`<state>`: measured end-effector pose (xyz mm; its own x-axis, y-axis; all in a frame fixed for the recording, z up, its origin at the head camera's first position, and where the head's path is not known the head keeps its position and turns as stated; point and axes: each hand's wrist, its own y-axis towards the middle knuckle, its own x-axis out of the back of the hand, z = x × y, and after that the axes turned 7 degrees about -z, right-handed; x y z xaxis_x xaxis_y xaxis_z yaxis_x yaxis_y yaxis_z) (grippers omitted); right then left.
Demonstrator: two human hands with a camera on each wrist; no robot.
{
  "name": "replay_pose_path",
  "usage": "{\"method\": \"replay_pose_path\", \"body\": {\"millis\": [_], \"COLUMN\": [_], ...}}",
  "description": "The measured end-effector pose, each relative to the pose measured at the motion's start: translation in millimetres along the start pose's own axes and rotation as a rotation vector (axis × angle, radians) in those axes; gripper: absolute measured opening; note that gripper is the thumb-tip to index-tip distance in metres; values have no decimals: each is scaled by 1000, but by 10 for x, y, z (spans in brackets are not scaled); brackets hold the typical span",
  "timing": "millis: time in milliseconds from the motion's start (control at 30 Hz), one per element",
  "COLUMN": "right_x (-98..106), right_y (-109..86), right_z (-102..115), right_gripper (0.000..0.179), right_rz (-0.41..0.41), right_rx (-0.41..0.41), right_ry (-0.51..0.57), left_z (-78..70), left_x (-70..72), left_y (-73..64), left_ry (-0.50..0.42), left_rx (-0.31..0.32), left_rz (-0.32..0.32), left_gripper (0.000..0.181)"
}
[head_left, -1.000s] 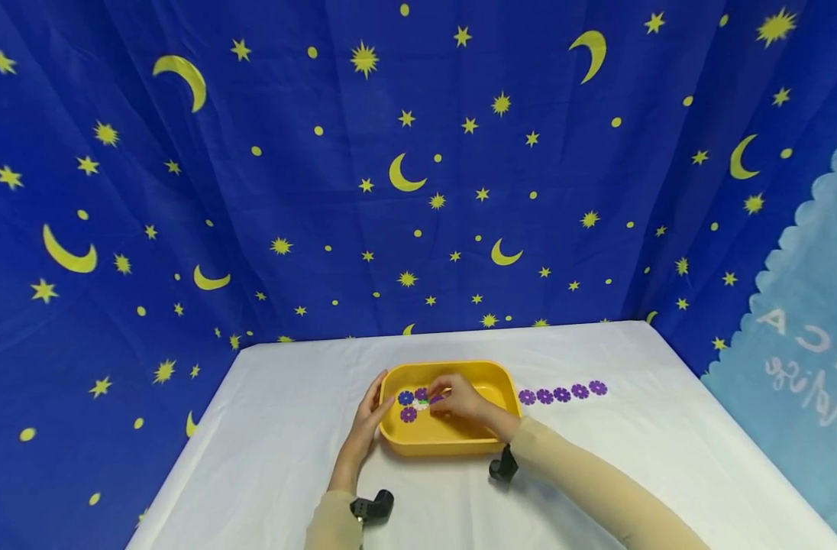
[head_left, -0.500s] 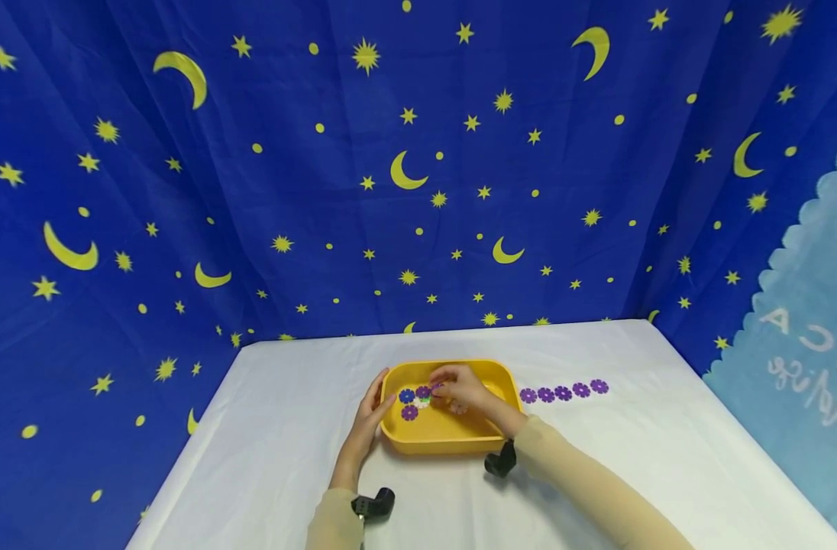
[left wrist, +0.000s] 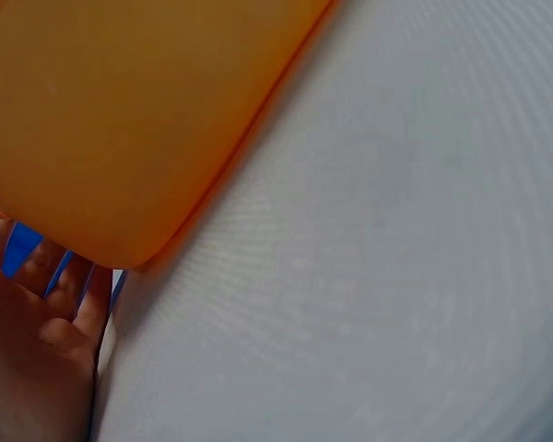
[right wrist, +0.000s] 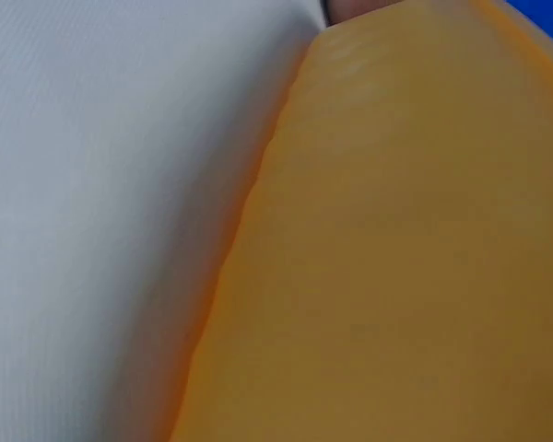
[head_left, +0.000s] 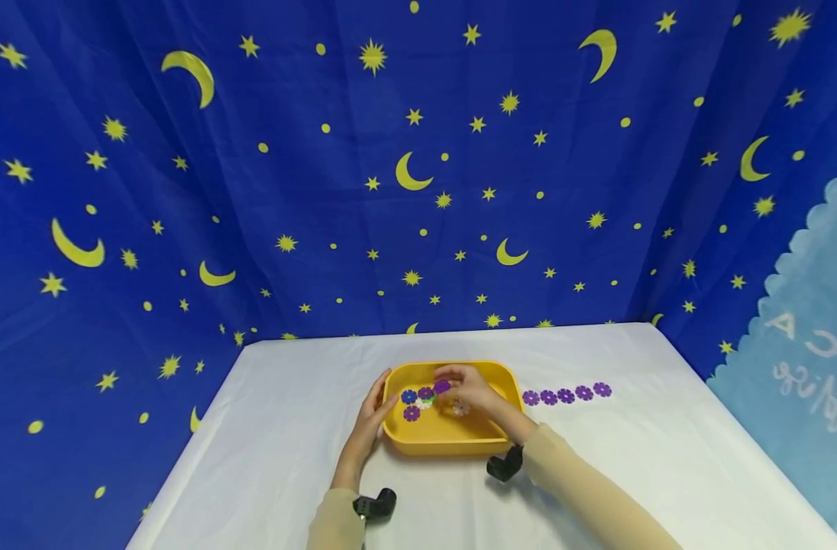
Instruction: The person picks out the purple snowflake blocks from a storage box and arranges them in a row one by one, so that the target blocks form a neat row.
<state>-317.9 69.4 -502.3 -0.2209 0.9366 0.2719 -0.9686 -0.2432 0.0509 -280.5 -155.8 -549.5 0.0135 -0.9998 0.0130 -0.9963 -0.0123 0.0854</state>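
In the head view a yellow plastic bin [head_left: 453, 448] stands on the white table. My left hand [head_left: 363, 431] grips its left end, thumb over the rim and fingers along the outer wall, as the left wrist view shows with the fingers [left wrist: 69, 285]. Over the bin, my right hand [head_left: 472, 393] pinches a purple flower-shaped disc [head_left: 442, 387] between thumb and fingers. Inside lie a blue flower disc [head_left: 408, 396], purple flower discs [head_left: 411, 413] and a white one [head_left: 423, 404], with a bit of green beside it. A pale disc [head_left: 461, 408] sits partly under the right hand.
Right of the bin, several purple flower discs [head_left: 566, 396] form a row on the white tablecloth [head_left: 267, 451]. A blue curtain [head_left: 322, 191] with yellow moons and stars hangs behind the table. Each wrist wears a black camera [head_left: 505, 464].
The purple disc in my right hand has lifted and turned to show its face, and the pale disc beneath has come into sight. My left hand stays on the bin. The view shifts slightly.
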Motion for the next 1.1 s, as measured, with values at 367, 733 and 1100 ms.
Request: {"method": "replay_pose_path", "body": {"millis": [367,733,1100], "right_x": [145,305,569], "right_y": [-128,-284,-430], "right_z": [60,32,-5], "right_gripper": [40,43,41], "right_rz": [-48,-224,-338], "right_rx": [103,108,58], "right_ry": [20,23,80], "left_z": [13,13,-8], "left_x": [-21,-7,-6], "left_y": [5,20,-8], "left_ry": [-15,-2,-31], "left_rx": [-8,-12,-19], "left_rz": [-2,-1,14], "left_gripper": [60,61,63]}}
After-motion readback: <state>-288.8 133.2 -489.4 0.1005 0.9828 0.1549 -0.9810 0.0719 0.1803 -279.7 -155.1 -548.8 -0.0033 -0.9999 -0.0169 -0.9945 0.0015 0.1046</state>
